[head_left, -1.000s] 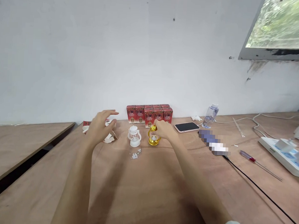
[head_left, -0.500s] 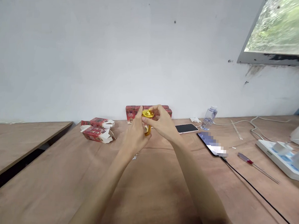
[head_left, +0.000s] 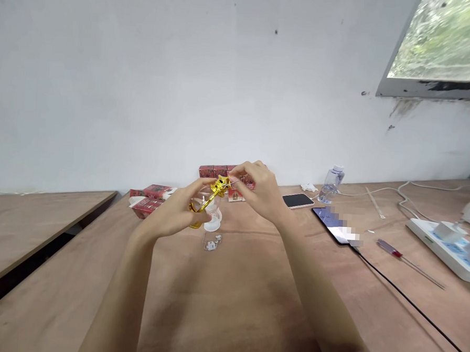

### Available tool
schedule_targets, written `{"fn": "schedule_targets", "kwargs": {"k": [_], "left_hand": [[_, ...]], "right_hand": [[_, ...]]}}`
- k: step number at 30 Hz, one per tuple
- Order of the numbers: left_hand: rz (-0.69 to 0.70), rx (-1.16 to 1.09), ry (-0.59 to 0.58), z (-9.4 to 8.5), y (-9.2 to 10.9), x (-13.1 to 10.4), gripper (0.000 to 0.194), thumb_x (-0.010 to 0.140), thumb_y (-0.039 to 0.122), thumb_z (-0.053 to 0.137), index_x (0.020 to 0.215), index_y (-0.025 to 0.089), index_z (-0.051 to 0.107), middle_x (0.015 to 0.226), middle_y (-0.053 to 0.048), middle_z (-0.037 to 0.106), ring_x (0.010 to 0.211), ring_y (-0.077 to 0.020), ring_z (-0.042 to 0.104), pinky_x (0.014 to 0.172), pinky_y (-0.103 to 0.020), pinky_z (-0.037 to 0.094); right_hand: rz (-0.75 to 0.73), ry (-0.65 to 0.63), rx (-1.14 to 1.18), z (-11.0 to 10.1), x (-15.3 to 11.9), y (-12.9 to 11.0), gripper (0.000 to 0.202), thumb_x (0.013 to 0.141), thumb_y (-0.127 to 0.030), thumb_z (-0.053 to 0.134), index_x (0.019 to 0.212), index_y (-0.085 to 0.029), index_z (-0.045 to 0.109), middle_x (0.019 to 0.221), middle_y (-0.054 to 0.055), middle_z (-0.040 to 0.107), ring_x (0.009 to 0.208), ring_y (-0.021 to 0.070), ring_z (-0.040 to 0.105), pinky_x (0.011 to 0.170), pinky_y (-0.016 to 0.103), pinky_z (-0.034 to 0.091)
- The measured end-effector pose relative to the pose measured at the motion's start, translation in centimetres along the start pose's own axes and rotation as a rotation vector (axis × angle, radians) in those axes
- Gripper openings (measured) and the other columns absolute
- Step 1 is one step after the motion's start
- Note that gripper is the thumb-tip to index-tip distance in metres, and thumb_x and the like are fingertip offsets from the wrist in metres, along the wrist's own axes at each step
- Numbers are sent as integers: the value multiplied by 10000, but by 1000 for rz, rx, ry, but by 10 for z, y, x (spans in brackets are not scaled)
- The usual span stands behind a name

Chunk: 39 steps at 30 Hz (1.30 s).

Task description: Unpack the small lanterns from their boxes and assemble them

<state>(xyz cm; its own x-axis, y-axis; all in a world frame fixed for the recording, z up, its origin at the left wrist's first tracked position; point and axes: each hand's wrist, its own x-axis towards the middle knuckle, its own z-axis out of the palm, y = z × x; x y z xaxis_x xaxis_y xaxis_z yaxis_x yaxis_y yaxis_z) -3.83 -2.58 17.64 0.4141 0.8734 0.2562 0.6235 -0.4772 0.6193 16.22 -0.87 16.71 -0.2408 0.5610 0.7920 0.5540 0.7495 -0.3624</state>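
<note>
A shiny gold piece with a curved gold part below it is held up over the table. My left hand grips it from the left, thumb and fingers around the curved part. My right hand pinches at its upper right end, where something thin shows between thumb and finger. Behind my left fingers, a clear and whitish plastic piece is partly hidden. Small white pieces in a thin frame lie on the table just below.
Red boxes stand against the wall; opened red boxes lie left. To the right are a phone, a water bottle, a second phone with a black cable, a screwdriver and a white power strip.
My left hand has moved left and turned, tilting the gold piece and showing its underside. The whitish plastic piece and more of the small white pieces now show.
</note>
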Motion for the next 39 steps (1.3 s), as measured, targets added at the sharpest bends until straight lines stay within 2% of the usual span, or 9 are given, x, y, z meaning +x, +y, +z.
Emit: {"fn": "schedule_targets", "kwargs": {"k": [4, 7, 13, 20, 25, 28, 33, 36, 39], "left_hand": [[-17, -276, -107, -7, 2, -6, 549, 632, 260, 676, 1170, 294, 571, 900, -25, 652, 851, -242, 616, 626, -282, 500], [-25, -449, -144, -5, -1, -4, 542, 672, 314, 685, 1197, 328, 552, 1064, -28, 643, 974, -251, 601, 739, -296, 509], [35, -685, -37, 9, -3, 6, 531, 737, 361, 639, 1249, 308, 506, 1243, -46, 556, 1029, -251, 577, 762, -299, 506], [-106, -784, 119, 16, 2, 12, 514, 684, 363, 678, 1168, 239, 558, 928, -33, 657, 655, -148, 608, 567, -248, 492], [-40, -864, 247, 15, 7, 9, 405, 645, 327, 706, 1020, 224, 591, 962, -14, 642, 743, -152, 609, 559, -233, 512], [-55, -919, 328, 16, 9, 10, 274, 658, 356, 676, 863, 188, 606, 826, 1, 629, 650, -128, 578, 470, -202, 473], [-186, -1091, 433, 17, 14, 13, 192, 669, 351, 586, 673, 159, 601, 600, 12, 556, 466, -106, 487, 334, -203, 354], [-231, -1204, 400, 17, 16, 14, 167, 645, 310, 576, 642, 145, 599, 556, 7, 540, 436, -106, 473, 304, -200, 327], [-289, -1269, 384, 17, 16, 15, 145, 633, 282, 575, 616, 138, 589, 527, 3, 535, 414, -105, 466, 281, -191, 319]], "right_hand": [[95, -113, 286, -12, -1, -3, 150, 828, -315, 561, 757, -182, 563, 766, 0, 631, 701, 114, 553, 678, 267, 417], [152, -190, 453, -19, -1, -3, 257, 832, -380, 551, 677, -177, 520, 658, -22, 566, 578, 83, 502, 557, 234, 390], [184, -58, 528, -17, 0, 2, 314, 875, -470, 449, 750, -190, 512, 517, -61, 467, 495, 78, 454, 514, 220, 385], [289, 147, 504, -4, 3, 8, 373, 837, -541, 470, 697, -198, 514, 600, -34, 508, 452, 67, 454, 411, 201, 365], [375, 249, 668, -7, 4, 10, 342, 808, -520, 524, 680, -203, 508, 605, -20, 522, 471, 86, 494, 373, 195, 377], [399, 220, 642, -9, 4, 12, 357, 820, -521, 503, 666, -199, 510, 604, -18, 534, 448, 81, 475, 374, 198, 366], [361, 134, 317, -7, 2, 10, 495, 829, -596, 431, 553, -188, 481, 470, -27, 481, 424, 77, 433, 420, 204, 344], [390, 24, 465, -4, 1, 4, 514, 829, -629, 389, 549, -199, 413, 396, -49, 438, 357, 68, 382, 384, 199, 297], [426, 82, 565, 1, 2, -2, 519, 827, -625, 399, 524, -207, 343, 353, -69, 376, 318, 54, 326, 360, 194, 258]]}}
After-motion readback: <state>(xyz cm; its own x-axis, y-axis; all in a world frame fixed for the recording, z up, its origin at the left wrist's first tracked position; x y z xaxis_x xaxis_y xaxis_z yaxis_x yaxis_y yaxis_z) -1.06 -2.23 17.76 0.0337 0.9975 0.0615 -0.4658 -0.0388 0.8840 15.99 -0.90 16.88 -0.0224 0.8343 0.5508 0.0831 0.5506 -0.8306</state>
